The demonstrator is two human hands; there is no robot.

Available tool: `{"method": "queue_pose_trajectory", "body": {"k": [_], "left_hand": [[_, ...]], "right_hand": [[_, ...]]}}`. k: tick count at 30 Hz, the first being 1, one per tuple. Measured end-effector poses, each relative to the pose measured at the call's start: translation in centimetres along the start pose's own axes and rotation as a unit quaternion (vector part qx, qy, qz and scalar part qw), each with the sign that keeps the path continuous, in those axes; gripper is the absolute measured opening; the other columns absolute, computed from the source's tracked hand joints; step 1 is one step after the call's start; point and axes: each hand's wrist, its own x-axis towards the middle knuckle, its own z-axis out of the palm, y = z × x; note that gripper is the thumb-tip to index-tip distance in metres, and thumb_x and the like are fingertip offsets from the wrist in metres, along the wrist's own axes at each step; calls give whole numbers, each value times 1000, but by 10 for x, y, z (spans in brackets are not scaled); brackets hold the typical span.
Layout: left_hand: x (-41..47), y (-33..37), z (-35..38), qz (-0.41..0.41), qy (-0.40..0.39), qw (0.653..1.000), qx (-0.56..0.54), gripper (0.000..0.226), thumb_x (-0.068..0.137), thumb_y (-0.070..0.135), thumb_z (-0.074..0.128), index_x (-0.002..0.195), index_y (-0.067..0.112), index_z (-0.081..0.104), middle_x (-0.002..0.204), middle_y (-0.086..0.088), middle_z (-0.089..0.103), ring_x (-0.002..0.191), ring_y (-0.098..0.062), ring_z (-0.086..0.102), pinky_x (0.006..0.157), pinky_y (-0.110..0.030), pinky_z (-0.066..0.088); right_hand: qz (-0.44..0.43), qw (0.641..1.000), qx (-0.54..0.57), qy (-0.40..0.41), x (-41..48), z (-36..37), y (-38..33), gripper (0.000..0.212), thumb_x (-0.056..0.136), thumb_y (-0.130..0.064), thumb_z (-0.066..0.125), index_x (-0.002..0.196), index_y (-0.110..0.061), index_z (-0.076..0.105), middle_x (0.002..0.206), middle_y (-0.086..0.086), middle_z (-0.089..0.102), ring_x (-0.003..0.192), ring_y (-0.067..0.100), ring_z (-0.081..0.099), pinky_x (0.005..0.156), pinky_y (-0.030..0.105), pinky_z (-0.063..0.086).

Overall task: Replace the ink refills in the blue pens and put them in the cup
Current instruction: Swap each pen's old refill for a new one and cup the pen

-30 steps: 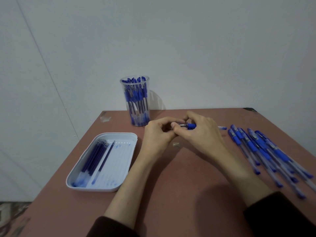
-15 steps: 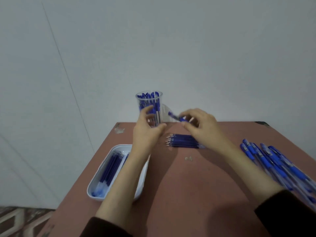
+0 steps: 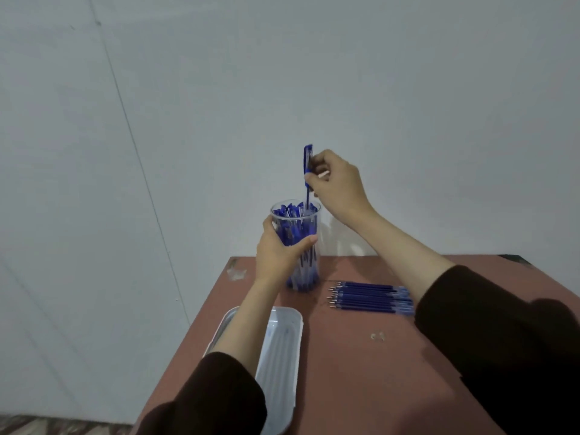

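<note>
A clear plastic cup (image 3: 309,271) full of blue pens stands at the far left part of the brown table. My left hand (image 3: 279,249) is wrapped around the cup's side. My right hand (image 3: 335,183) pinches a blue pen (image 3: 308,171) near its cap, upright above the cup, with its lower end inside the rim. A row of dark blue ink refills (image 3: 372,298) lies on the table just right of the cup.
A white tray (image 3: 282,356) sits at the table's near left, partly under my left forearm. A small scrap (image 3: 377,336) lies mid-table. The table's left edge (image 3: 201,315) drops off to the floor. A pale wall stands close behind.
My right hand has lifted the pen from horizontal to upright over the cup. My left hand has closed around the cup. The view has tilted up and shifted, and the loose pens at right have left view.
</note>
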Motion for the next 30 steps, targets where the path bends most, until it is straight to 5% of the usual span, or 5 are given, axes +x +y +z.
{"method": "queue_pose_trajectory", "body": {"k": [5,13,21,24,30], "left_hand": [[2,-4,-1,14,-1,1000,1,76,73,29,81,134,18,37,104,9,53,90,-6,57,72,-12,44],[1,-4,-1,11,-1,1000,15,77,73,31,80,135,17,37,105,9,52,91,-6,55,70,-8,42],[-2,-4,1,-7,-10,1000,29,84,75,32,79,142,18,30,121,4,59,106,-12,59,77,-12,43],[-14,4,1,-18,12,998,62,109,72,36,81,151,14,10,142,-7,45,129,-21,45,101,-26,41],[-77,31,29,96,122,987,36,47,78,9,67,123,17,53,114,-2,57,103,-20,54,93,-37,45]], "right_hand": [[-23,987,-147,-60,-3,7,17,48,84,-9,59,127,-25,45,81,-1,68,78,19,61,68,29,45],[-23,960,-267,-83,-3,13,21,13,85,-23,62,97,-22,65,87,-3,59,99,19,51,69,27,31],[-26,931,-333,-147,-2,3,13,32,94,-44,48,107,-24,68,105,4,49,114,22,42,81,31,31],[-16,955,-270,-123,-11,-9,14,29,93,-43,49,112,-28,65,99,-2,44,108,20,47,80,30,34],[52,970,-206,-117,-57,-64,24,22,91,-35,56,107,-27,67,99,1,58,92,16,53,82,32,42]]}}
